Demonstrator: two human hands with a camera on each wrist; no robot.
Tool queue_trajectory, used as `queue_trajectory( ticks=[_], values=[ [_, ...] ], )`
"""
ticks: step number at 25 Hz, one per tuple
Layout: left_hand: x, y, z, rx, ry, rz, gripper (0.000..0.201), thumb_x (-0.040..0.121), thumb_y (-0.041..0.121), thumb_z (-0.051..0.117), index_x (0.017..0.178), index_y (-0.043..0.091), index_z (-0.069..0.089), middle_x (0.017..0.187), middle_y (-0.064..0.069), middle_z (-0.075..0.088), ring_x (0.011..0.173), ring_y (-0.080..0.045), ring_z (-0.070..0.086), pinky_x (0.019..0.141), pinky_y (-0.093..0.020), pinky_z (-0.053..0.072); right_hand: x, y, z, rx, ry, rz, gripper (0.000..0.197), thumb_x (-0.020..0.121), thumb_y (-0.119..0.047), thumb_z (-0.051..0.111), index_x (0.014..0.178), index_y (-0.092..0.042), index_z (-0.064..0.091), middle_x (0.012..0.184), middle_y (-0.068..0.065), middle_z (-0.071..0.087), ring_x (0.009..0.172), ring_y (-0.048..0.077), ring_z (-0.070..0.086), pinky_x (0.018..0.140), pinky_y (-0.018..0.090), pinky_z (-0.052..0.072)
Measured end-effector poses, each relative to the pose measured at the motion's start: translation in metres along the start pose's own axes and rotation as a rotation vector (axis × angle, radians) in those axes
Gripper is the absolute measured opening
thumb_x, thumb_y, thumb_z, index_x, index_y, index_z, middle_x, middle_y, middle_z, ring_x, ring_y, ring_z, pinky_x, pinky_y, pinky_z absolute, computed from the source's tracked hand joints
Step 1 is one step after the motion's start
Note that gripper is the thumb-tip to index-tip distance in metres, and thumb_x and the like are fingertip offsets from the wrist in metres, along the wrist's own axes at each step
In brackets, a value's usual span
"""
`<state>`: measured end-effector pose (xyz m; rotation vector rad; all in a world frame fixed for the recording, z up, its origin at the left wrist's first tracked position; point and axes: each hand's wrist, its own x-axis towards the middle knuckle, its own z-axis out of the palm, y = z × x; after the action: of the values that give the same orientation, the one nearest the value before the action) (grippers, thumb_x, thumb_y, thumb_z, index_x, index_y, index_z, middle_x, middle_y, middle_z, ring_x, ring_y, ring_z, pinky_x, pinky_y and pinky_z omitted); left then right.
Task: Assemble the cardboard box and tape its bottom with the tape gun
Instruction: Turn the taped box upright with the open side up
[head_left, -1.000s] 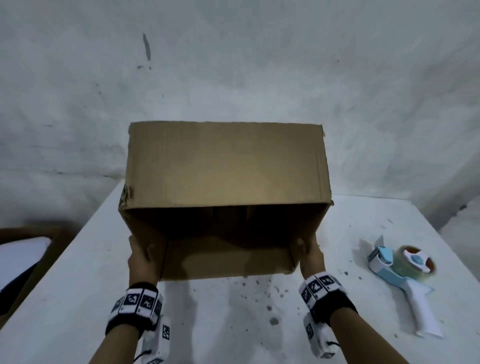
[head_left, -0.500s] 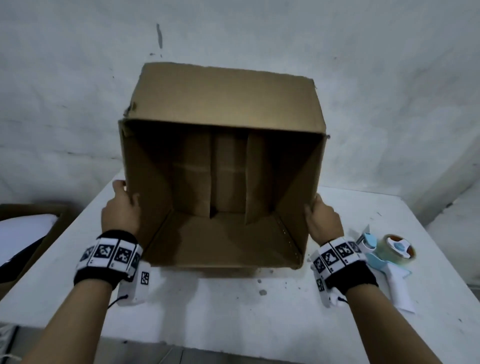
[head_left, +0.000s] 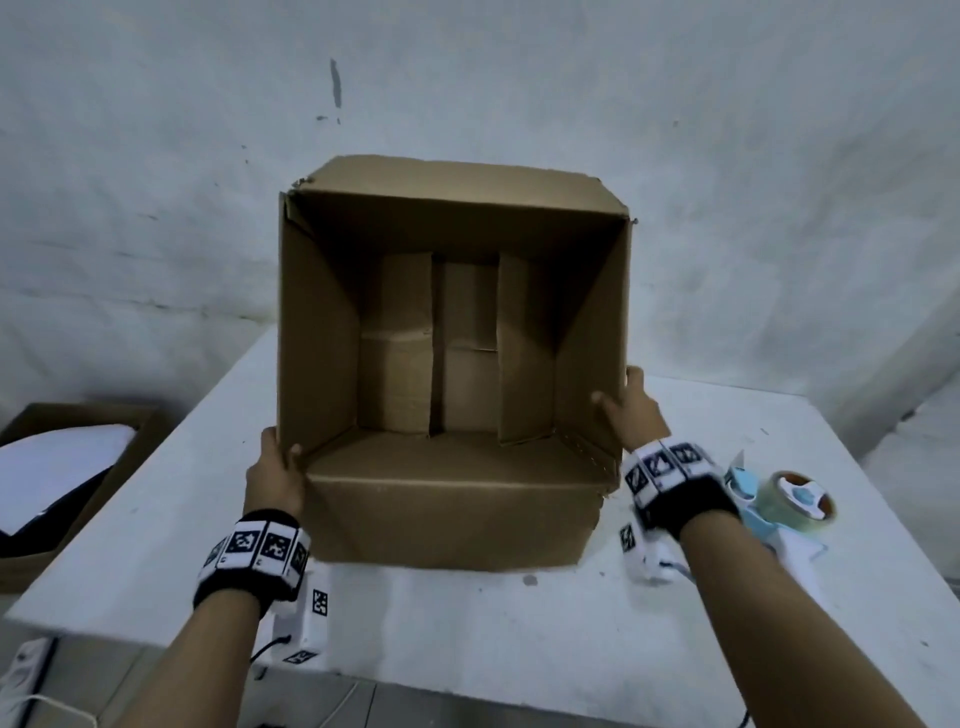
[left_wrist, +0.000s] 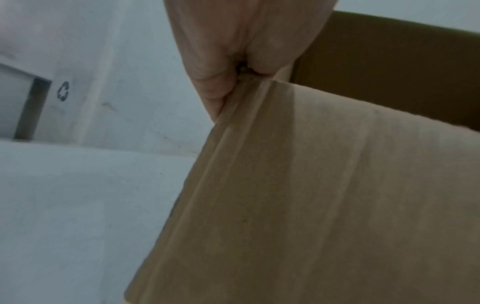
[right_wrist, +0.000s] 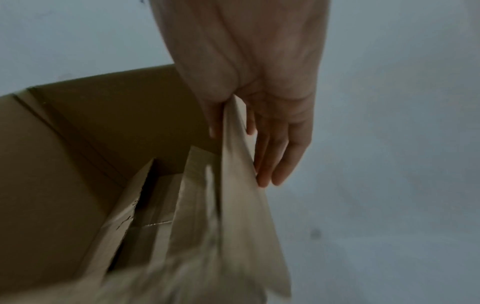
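Note:
The brown cardboard box stands on the white table with its open mouth turned up toward me; folded flaps close its far end. My left hand grips the box's near-left corner, thumb inside the wall. My right hand pinches the right wall, thumb inside and fingers flat on the outside. The blue and white tape gun lies on the table just right of my right wrist, partly hidden by it.
An open cardboard carton with white contents sits low at the left, beside the table. A grey wall rises close behind the box. A white power strip lies on the floor at the lower left.
Both hands have tipped the box from lying on its side to mouth-up toward me. It has come down onto the table. My hands shifted along its side walls.

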<state>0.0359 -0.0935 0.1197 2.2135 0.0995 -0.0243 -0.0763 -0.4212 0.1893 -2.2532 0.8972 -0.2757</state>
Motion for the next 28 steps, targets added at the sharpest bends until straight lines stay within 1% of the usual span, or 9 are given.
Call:
queue_trajectory(
  ticks=[2,6,10,12,16,20,22,25,28],
  values=[
    [0.003,0.000,-0.001,0.061,0.020,0.024,0.031,0.098,0.017,0.037,0.123,-0.001,0.042,0.115,-0.037,0.056,0.106,-0.051,0.053,0.086,-0.047,0.041,-0.018,0.021,0.014,0.092,-0.077,0.052,0.055,0.093,-0.019,0.051,0.141,-0.012,0.027,0.132,0.023,0.053,0.115,0.041,0.053,0.084,0.032,0.039],
    [-0.011,-0.005,-0.003,0.138,0.014,0.051,0.032,0.098,0.018,0.038,0.125,0.000,0.042,0.114,-0.036,0.058,0.106,-0.051,0.053,0.088,-0.048,0.041,-0.036,0.043,0.024,0.096,-0.076,0.120,0.045,0.093,-0.014,0.045,0.137,-0.011,0.038,0.130,0.023,0.054,0.114,0.039,0.053,0.079,0.027,0.035],
    [-0.033,-0.012,-0.015,0.062,-0.026,0.070,0.033,0.098,0.014,0.039,0.127,0.000,0.043,0.122,-0.033,0.055,0.113,-0.049,0.050,0.094,-0.048,0.039,-0.052,0.046,0.017,-0.001,-0.054,0.095,0.038,0.091,-0.008,0.043,0.129,-0.002,0.046,0.125,0.027,0.056,0.111,0.041,0.053,0.083,0.034,0.039],
    [-0.040,-0.013,-0.023,0.074,-0.029,0.094,0.034,0.098,0.015,0.039,0.128,0.000,0.044,0.123,-0.033,0.055,0.114,-0.048,0.050,0.095,-0.048,0.039,-0.060,0.045,0.013,-0.036,-0.062,0.076,0.036,0.091,-0.007,0.043,0.125,0.001,0.048,0.123,0.027,0.057,0.110,0.040,0.054,0.081,0.033,0.038],
    [-0.058,-0.013,-0.038,0.093,-0.011,0.160,0.032,0.097,0.017,0.041,0.120,-0.002,0.052,0.118,-0.032,0.059,0.109,-0.046,0.053,0.090,-0.044,0.042,-0.080,0.046,-0.006,-0.070,-0.054,0.109,0.034,0.091,-0.011,0.044,0.122,0.001,0.052,0.121,0.025,0.059,0.109,0.039,0.056,0.088,0.036,0.043],
    [-0.084,-0.001,-0.043,0.094,0.038,0.204,0.032,0.097,0.021,0.042,0.109,-0.003,0.059,0.111,-0.032,0.062,0.104,-0.045,0.055,0.087,-0.043,0.042,-0.108,0.052,-0.036,-0.114,-0.056,0.178,0.031,0.092,-0.014,0.043,0.113,0.005,0.056,0.116,0.026,0.061,0.100,0.037,0.058,0.081,0.035,0.043],
    [-0.103,0.010,-0.041,0.086,0.074,0.198,0.034,0.097,0.022,0.041,0.107,-0.005,0.059,0.110,-0.033,0.061,0.104,-0.046,0.054,0.087,-0.043,0.041,-0.124,0.061,-0.051,-0.137,-0.028,0.186,0.031,0.092,-0.015,0.043,0.111,0.007,0.056,0.116,0.028,0.060,0.102,0.038,0.057,0.084,0.037,0.043],
    [-0.135,0.026,-0.033,-0.031,0.074,0.201,0.039,0.098,0.027,0.038,0.124,0.001,0.052,0.125,-0.028,0.056,0.115,-0.043,0.050,0.098,-0.043,0.038,-0.146,0.077,-0.064,-0.144,0.074,0.175,0.036,0.094,-0.020,0.044,0.113,0.009,0.054,0.120,0.029,0.058,0.112,0.041,0.054,0.090,0.039,0.042],
    [-0.153,0.029,-0.023,-0.257,-0.082,0.211,0.066,0.089,0.033,0.055,0.144,0.015,0.023,0.144,-0.015,0.035,0.130,-0.034,0.039,0.109,-0.043,0.032,-0.163,0.083,-0.064,-0.052,0.142,0.147,0.051,0.096,-0.038,0.042,0.127,0.002,0.046,0.131,0.025,0.053,0.123,0.039,0.047,0.099,0.041,0.038]
  ],
)
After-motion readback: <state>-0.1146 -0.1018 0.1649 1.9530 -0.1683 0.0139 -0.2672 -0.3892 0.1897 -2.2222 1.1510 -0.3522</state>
